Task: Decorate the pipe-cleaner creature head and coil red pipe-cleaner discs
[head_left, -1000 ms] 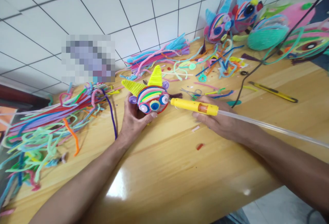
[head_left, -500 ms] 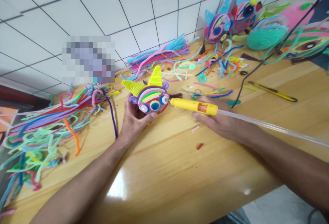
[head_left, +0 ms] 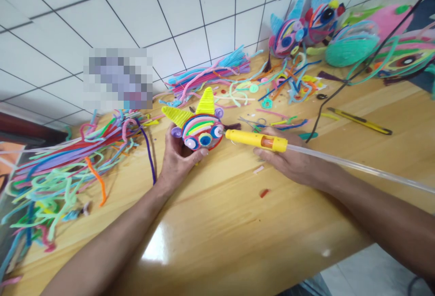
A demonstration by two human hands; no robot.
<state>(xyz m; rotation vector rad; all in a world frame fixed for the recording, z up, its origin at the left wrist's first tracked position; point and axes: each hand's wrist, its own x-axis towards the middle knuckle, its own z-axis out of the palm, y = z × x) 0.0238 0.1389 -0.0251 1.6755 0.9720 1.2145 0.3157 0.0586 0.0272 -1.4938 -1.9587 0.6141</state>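
My left hand (head_left: 180, 155) grips a round, colourful pipe-cleaner figure (head_left: 200, 124) from its left and lower side, thumb across the bottom edge. Two yellow horns stand up from the figure, and purple coils sit at its sides. My right hand (head_left: 288, 157) is closed round a yellow glue gun (head_left: 251, 139), with part of its fingers hidden behind the tool. The gun's nozzle is at the pale coil on the figure's right side; whether it touches cannot be told. From the gun's rear a long clear glue stick (head_left: 356, 167) runs to the right.
Pipe cleaners (head_left: 68, 155) lie heaped at the left, with another bundle (head_left: 210, 71) by the tiled wall. Small scissors (head_left: 253, 122) lie behind the gun. A yellow cutter (head_left: 362, 121) is at the right. Finished-looking figures (head_left: 287, 37) and a black cable (head_left: 321, 110) are at the back right.
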